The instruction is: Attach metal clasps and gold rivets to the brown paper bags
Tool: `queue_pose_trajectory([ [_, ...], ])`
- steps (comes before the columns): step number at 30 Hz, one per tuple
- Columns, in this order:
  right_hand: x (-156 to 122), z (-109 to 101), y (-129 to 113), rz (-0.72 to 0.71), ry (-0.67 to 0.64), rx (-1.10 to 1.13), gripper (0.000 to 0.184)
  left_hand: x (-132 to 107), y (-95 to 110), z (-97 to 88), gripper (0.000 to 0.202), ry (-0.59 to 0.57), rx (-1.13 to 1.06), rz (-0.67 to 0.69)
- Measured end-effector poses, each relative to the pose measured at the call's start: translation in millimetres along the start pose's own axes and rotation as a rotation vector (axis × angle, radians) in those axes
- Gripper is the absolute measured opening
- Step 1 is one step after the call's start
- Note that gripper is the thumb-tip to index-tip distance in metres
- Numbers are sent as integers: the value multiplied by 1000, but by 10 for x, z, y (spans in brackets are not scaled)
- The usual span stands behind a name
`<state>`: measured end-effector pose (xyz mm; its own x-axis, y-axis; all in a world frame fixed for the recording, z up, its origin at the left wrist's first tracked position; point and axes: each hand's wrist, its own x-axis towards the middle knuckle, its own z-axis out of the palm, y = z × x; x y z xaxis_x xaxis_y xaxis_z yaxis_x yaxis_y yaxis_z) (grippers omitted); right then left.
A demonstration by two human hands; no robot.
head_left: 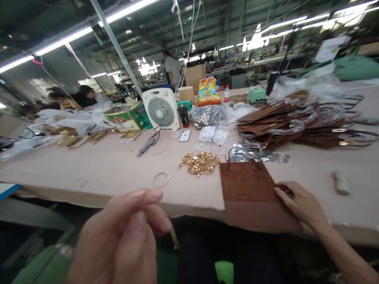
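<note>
My left hand (124, 236) is raised close to the camera, its fingers curled and pressed together. A small gold-coloured metal piece (174, 238) shows at its fingertips, blurred. On the right, my right hand (300, 201) grips the side edge of a brown suede bag (247, 183). A dark brown braided-looking bit (286, 191) shows under its fingers. The bag lies flat at the table's front edge, its handle (238, 150) wrapped in plastic and pointing away from me. Left of the bag lies a pile of gold metal fittings (199, 163).
A stack of brown bags (275, 122) lies at the back right. Behind the fittings are a white fan (160, 109), a phone (185, 135), a corded grey tool (145, 146) and a dark bottle (184, 115). A grey-white roll (341, 182) stands at the right. People work in the background.
</note>
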<state>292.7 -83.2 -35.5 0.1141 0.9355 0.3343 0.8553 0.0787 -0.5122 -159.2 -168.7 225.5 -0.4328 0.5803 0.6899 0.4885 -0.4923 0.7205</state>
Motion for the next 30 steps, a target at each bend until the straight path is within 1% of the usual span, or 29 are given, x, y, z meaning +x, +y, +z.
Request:
queue_pose_trajectory([
  [1,7,-5,-29,9,1,4,39,85,-154,174,15,1,-16,-1],
  [2,13,-9,-58,16,2,8,38,116,-327,366,11,9,-22,-6],
  [3,16,-13,-84,22,4,10,37,92,-511,573,12,-116,19,-9],
  [5,12,-16,-116,26,15,11,37,-79,-874,1021,18,-429,89,18],
  [6,7,-15,-119,23,17,12,37,-194,-1039,1258,22,-545,109,71],
  [7,3,-12,-113,17,16,15,37,-305,-1190,1497,26,-658,130,158],
  [9,3,-5,-86,9,12,23,37,-464,-1450,1949,31,-817,221,316],
  [10,7,-3,-72,9,11,26,37,-502,-1562,2146,31,-868,308,371],
  [11,13,-2,-63,10,11,29,36,-515,-1662,2312,30,-896,396,407],
  [13,23,-9,-69,12,13,30,35,-499,-1832,2541,27,-894,458,415],
  [15,31,-22,-105,10,18,35,34,-479,-1967,2649,22,-870,484,404],
  [18,50,-34,-176,14,19,50,34,-484,-2132,2676,19,-822,528,394],
  [22,58,-32,-199,51,14,45,35,-508,-2265,2602,23,-748,594,394],
  [26,31,-1,-122,80,10,35,35,-494,-2290,2485,17,-643,671,396],
  [30,29,38,-51,84,-2,43,34,-420,-2305,2387,17,-607,738,389],
])
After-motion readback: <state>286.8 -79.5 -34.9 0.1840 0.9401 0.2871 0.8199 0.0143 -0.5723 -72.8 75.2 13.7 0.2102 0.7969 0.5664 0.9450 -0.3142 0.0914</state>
